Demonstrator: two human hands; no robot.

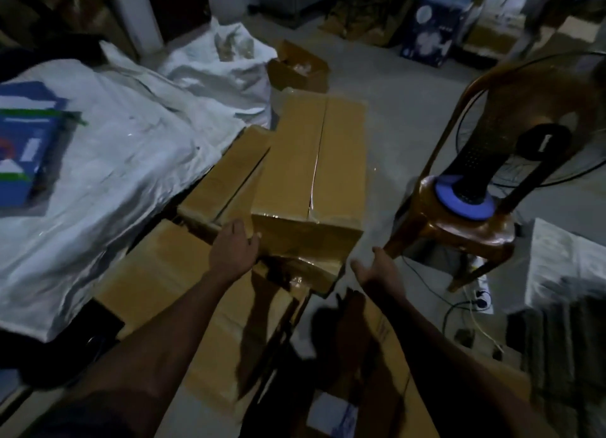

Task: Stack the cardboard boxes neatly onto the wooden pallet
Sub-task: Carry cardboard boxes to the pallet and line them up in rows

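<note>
Long cardboard box [314, 172]: left hand [233, 250] touching near corner, fingers relaxed; right hand [377, 267] hovering, fingers released; lopsided lift risking tipping.

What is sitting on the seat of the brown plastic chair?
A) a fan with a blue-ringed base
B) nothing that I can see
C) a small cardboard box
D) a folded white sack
A: a fan stands on the chair, its round blue-ringed base resting on the seat and its wire cage rising in front of the chair back.
</note>
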